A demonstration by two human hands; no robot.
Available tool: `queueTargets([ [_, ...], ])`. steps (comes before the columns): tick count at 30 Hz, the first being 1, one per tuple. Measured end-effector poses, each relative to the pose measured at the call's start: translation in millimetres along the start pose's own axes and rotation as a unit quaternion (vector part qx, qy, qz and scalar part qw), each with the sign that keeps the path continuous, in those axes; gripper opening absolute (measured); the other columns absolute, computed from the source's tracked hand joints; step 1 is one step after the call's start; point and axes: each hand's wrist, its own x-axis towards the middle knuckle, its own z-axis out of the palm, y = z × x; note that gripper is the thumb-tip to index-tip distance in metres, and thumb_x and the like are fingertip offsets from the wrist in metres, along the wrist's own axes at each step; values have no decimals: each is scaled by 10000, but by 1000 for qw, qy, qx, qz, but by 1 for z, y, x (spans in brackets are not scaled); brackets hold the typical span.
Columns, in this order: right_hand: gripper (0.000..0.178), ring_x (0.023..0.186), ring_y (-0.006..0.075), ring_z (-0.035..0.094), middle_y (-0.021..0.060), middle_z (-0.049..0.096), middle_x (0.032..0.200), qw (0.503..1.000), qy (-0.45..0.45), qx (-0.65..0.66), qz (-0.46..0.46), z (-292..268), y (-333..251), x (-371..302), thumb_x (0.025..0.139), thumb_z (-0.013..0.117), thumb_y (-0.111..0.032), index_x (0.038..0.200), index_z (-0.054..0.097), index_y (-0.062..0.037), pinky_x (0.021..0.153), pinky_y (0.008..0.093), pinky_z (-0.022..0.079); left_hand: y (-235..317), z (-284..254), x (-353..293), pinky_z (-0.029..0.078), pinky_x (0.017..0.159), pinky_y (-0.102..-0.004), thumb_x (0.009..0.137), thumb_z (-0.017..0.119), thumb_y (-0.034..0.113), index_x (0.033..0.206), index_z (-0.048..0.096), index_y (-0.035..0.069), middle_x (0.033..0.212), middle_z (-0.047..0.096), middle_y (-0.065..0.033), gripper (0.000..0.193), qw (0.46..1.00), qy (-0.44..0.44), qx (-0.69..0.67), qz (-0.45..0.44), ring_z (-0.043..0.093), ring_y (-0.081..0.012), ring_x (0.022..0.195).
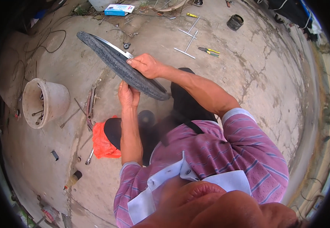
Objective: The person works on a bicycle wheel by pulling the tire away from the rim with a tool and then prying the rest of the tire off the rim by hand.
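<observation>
I hold a wheel in front of me, seen nearly edge-on and slanting from upper left to lower right. Its worn, dusty black tyre [108,57] faces me, and a strip of silver rim [113,46] shows along the far side. My right hand [146,65] is closed on the tyre and rim edge, thumb over the tread. On the near side, my left hand [129,94] grips the tyre's lower edge from below; some of its fingers are hidden behind the tyre.
A whitish bucket [56,100] with metal tools stands at the left, near long metal tools [91,102] and an orange-red plastic bag [103,140]. Ahead lie T-handled wrenches [189,41], yellow-handled pliers [209,51], a dark can [235,22] and a blue-white box [118,10].
</observation>
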Motion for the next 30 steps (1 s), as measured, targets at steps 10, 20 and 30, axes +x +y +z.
queueTargets([
  [10, 577, 648, 202, 636, 163, 649, 671, 998, 60, 16, 1, -3, 43, 10, 1045, 509, -503, 866, 735, -3, 675, 399, 508, -10, 16, 5, 487, 1094, -453, 1107, 456, 315, 1403, 540, 34, 1405, 622, -106, 417, 988, -93, -117, -48, 610, -265, 1265],
  [20, 614, 657, 168, 606, 103, 648, 676, 996, 92, 5, -1, -13, 16, 26, 1088, 451, -488, 928, 712, 44, 657, 360, 495, 19, -70, 86, 470, 660, -365, 1106, 479, 359, 958, 521, 89, 788, 476, -35, 310, 986, 151, -55, -39, 496, -184, 693],
  [30, 626, 689, 164, 621, 81, 692, 726, 991, 134, 2, 16, -48, 38, 34, 1113, 388, -460, 930, 726, 34, 662, 349, 498, 81, 75, 98, 555, 704, -374, 1087, 404, 558, 1134, 581, 43, 944, 682, -129, 547, 974, -45, 222, -10, 641, -208, 731],
])
